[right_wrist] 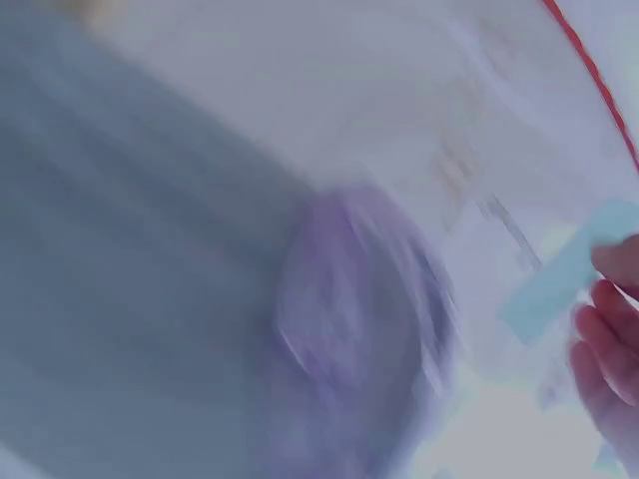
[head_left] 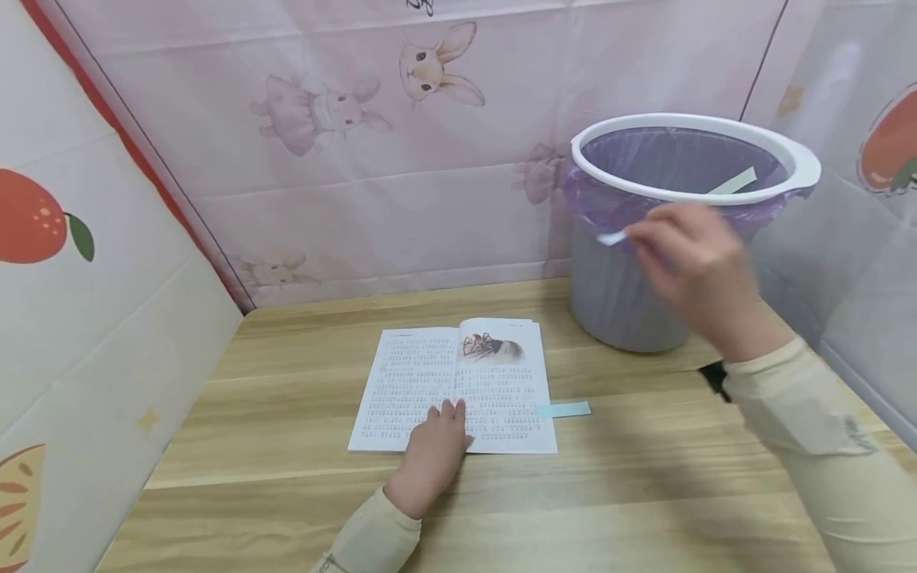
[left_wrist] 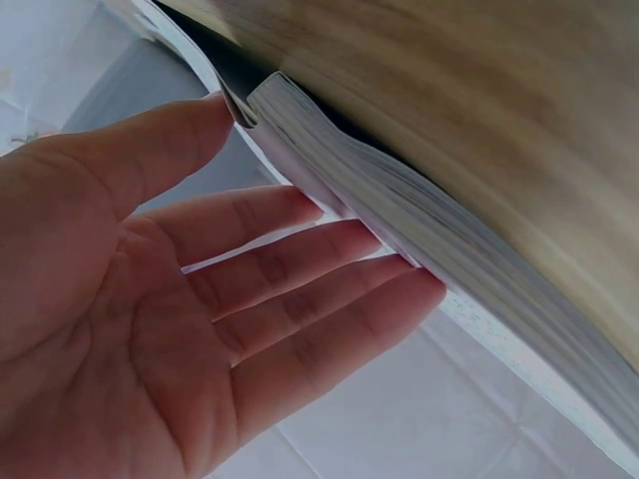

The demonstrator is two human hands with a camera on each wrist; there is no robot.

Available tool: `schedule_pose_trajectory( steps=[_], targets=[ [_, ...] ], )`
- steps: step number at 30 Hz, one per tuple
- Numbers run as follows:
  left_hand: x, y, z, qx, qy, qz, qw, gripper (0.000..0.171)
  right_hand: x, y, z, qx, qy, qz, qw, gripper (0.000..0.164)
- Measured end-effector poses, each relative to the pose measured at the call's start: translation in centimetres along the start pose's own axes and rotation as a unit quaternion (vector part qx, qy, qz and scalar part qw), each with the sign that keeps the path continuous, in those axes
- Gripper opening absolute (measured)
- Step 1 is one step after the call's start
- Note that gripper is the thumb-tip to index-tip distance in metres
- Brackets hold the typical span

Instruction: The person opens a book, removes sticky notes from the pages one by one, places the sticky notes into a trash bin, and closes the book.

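Observation:
An open book [head_left: 415, 374] lies on the table, with printed text and a spider picture on its right page. My left hand [head_left: 435, 450] rests on the book's lower middle; its fingers [left_wrist: 300, 309] are extended against the pages in the left wrist view. Between thumb and fingers my right hand [head_left: 705, 267] pinches a small light blue paper strip [right_wrist: 549, 284], held in front of the bin below its rim. A second light blue strip [head_left: 569, 409] sticks out past the right page's edge. The right wrist view is blurred.
A grey bin [head_left: 609, 294] with a white rim and purple liner stands at the table's back right. A pale green strip [head_left: 734, 181] shows inside its mouth. Printed cloth walls [head_left: 444, 183] border the wooden table [head_left: 251, 414]. Something black [head_left: 715, 380] lies by the right sleeve.

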State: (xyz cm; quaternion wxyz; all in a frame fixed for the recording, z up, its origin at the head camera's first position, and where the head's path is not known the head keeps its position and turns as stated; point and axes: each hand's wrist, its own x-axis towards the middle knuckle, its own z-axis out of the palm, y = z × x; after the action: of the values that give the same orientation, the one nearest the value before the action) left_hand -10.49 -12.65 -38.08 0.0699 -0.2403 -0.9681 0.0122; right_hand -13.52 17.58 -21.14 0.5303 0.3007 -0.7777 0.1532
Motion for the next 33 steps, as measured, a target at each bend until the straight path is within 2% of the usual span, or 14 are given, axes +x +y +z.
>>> schedule_pose_trajectory(
  steps=[3,5,10,13,20,26,33],
  targets=[
    [0.0,0.0,0.0,0.003,0.002,0.002,1.0000,0.051,2.2,1.1,-2.0,-0.049,0.057,0.023,0.997,0.008],
    [0.1,0.0,0.0,0.004,0.000,0.001,1.0000,0.051,3.2,2.2,-3.0,-0.091,0.053,0.041,0.994,0.010],
    [0.1,-0.1,0.1,0.003,-0.005,0.000,1.0000,0.051,4.1,5.1,-4.0,-0.154,-0.029,0.083,0.984,0.013],
    [0.0,-0.1,0.2,0.004,-0.002,0.001,1.0000,0.050,4.0,6.1,-4.1,-0.166,-0.075,0.111,0.977,0.014],
    [0.1,-0.1,0.4,0.007,-0.001,0.005,1.0000,0.050,4.0,7.2,-4.4,-0.176,-0.182,0.171,0.952,0.016],
    [0.1,0.0,0.2,0.000,-0.008,0.001,1.0000,0.051,3.9,8.0,-4.7,-0.174,-0.228,0.189,0.939,0.018],
    [0.1,0.0,-0.1,-0.001,-0.008,0.002,1.0000,0.050,3.8,8.7,-4.8,-0.163,-0.257,0.199,0.932,0.022]
  ],
)
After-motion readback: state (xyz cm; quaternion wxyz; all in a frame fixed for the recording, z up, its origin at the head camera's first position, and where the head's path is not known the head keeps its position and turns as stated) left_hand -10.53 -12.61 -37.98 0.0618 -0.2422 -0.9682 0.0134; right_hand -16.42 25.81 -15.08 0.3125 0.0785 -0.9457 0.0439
